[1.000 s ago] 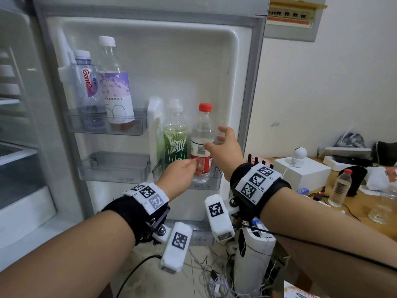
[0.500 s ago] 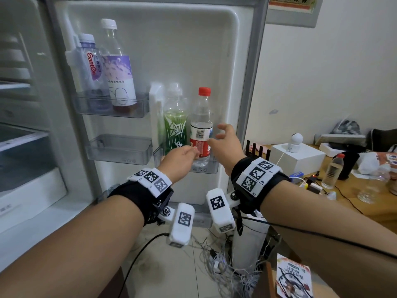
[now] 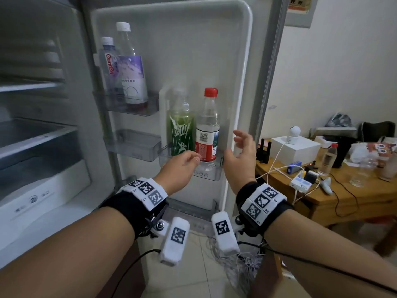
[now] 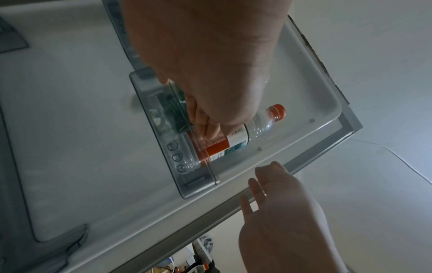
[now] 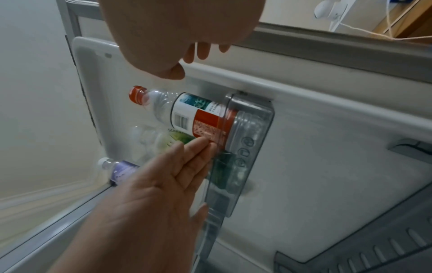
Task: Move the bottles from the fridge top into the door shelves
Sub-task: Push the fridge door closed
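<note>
Soft, even daylight fills the room, brightest on the pale right-hand wall (image 3: 335,72). The grey fridge interior (image 3: 38,125) at left sits dim and smeared. Both wrist views are murky, grainy and low in contrast. Wide-angle bending curves the white fridge door's edges (image 3: 250,61). The clear green-labelled bottle (image 3: 181,127) looks motion-blurred.
</note>
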### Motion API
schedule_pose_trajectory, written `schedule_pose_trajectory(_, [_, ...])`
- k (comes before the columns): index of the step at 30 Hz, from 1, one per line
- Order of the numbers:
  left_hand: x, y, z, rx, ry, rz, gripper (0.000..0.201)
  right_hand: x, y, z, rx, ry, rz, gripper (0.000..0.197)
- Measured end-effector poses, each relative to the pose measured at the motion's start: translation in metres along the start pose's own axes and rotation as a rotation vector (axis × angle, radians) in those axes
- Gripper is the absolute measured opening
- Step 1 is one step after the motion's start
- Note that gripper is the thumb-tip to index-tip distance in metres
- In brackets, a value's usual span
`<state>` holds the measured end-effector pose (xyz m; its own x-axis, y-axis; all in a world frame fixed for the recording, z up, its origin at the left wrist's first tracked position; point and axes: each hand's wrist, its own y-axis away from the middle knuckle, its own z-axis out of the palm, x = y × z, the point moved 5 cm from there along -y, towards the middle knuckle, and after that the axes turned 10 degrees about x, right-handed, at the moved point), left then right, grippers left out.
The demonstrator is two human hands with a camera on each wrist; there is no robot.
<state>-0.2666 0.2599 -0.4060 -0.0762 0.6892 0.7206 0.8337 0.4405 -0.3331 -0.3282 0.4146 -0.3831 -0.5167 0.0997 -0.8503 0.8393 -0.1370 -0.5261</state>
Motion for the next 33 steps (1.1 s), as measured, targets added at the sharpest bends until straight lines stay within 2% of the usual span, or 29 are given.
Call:
schedule_pose_trajectory(5, [-0.003, 0.031, -0.031, 0.018, 0.032, -0.014, 0.029, -0.050, 0.038, -0.008, 0.045, -0.013, -0.152, 0.041])
schedule_pose_trajectory(9, [0.000, 0.057, -0.063, 0.255, 0.114, 0.007, 0.014, -0.086, 0.062, -0.016, 0.041, -0.081, -0.203, 0.044])
schedule_pose_trajectory(11, [0.014, 0.072, -0.079, 0.334, 0.134, 0.099, 0.016, -0.100, 0.069, -0.022, 0.071, -0.134, -0.203, 0.047])
schedule_pose_trajectory(14, [0.037, 0.091, -0.097, 0.342, 0.148, 0.236, 0.029, -0.122, 0.077, -0.032, 0.124, -0.219, -0.196, 0.053])
schedule_pose_trajectory(17, [0.051, 0.106, -0.111, 0.324, 0.179, 0.307, 0.033, -0.135, 0.072, -0.042, 0.174, -0.309, -0.142, 0.054])
schedule_pose_trajectory(20, [0.058, 0.119, -0.129, 0.321, 0.232, 0.339, 0.031, -0.148, 0.058, -0.050, 0.209, -0.389, -0.043, 0.045])
schedule_pose_trajectory(23, [0.065, 0.130, -0.147, 0.343, 0.225, 0.383, 0.031, -0.157, 0.047, -0.046, 0.077, -0.364, 0.120, 0.043])
schedule_pose_trajectory(26, [0.070, 0.138, -0.162, 0.372, 0.238, 0.410, 0.032, -0.160, 0.049, -0.034, -0.098, -0.296, 0.259, 0.052])
schedule_pose_trajectory(33, [0.069, 0.154, -0.194, 0.477, 0.256, 0.421, 0.040, -0.176, 0.083, -0.004, -0.267, -0.382, 0.283, 0.048])
